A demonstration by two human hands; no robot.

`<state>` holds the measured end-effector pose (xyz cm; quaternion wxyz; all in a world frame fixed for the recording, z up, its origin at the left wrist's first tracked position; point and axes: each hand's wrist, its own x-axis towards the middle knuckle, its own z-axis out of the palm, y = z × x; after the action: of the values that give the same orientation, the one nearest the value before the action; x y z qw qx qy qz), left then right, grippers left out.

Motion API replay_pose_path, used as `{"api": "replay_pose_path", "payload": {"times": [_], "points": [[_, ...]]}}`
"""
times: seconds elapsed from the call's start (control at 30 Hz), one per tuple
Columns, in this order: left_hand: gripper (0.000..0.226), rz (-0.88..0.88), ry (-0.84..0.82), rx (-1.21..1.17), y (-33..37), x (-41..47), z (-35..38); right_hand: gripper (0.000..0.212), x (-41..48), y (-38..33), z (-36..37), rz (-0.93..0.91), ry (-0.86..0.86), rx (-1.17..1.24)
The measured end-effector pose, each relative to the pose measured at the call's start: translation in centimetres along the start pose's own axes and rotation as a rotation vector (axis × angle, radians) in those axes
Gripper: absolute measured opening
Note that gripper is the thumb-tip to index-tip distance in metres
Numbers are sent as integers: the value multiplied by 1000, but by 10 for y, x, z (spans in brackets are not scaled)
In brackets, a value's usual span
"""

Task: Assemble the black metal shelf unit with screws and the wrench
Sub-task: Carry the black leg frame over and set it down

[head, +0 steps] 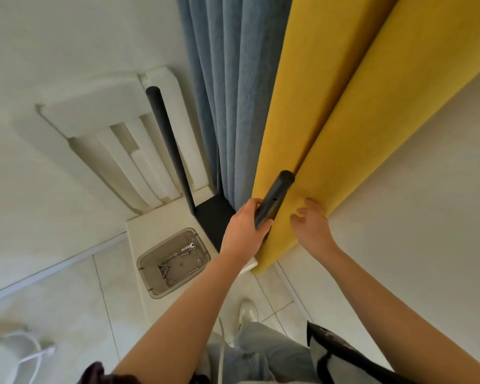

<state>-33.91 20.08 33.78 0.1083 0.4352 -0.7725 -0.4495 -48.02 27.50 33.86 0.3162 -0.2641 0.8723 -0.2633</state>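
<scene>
My left hand [243, 231] grips a black metal tube [275, 198] that points up and away, with a small hole in its side. A second black tube [168, 142] stands upright from a black shelf panel [215, 217] resting on the white chair seat [161, 220]. My right hand [312, 225] hovers with loosely spread fingers against the yellow curtain [344, 120], holding nothing. A clear plastic tray [147, 268] on the seat holds several screws [165, 268] and a small silver wrench [187, 247].
A white slatted chair back [114, 128] stands against the wall. Blue curtain [230, 92] hangs beside the yellow one. Tiled floor lies below, with a white shoe [248, 311], my jeans, and a black-and-white bag [336, 356] at lower right.
</scene>
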Motion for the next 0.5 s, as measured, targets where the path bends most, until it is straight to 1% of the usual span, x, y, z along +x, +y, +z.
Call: {"api": "replay_pose_path", "payload": {"times": [0.1, 0.2, 0.3, 0.37, 0.5], "points": [[19, 0, 18, 38, 1, 1, 2, 49, 0, -5, 1, -81, -87, -36], [15, -39, 47, 38, -3, -4, -3, 55, -1, -11, 4, -137, -145, -53], [12, -90, 125, -22, -10, -12, -13, 57, -3, -13, 6, -98, -100, -58], [9, -98, 156, -42, -16, -19, -17, 52, -4, -12, 5, -72, -59, -75], [9, -142, 202, -65, -23, -35, -23, 43, -5, -9, 3, -19, 15, -66]]}}
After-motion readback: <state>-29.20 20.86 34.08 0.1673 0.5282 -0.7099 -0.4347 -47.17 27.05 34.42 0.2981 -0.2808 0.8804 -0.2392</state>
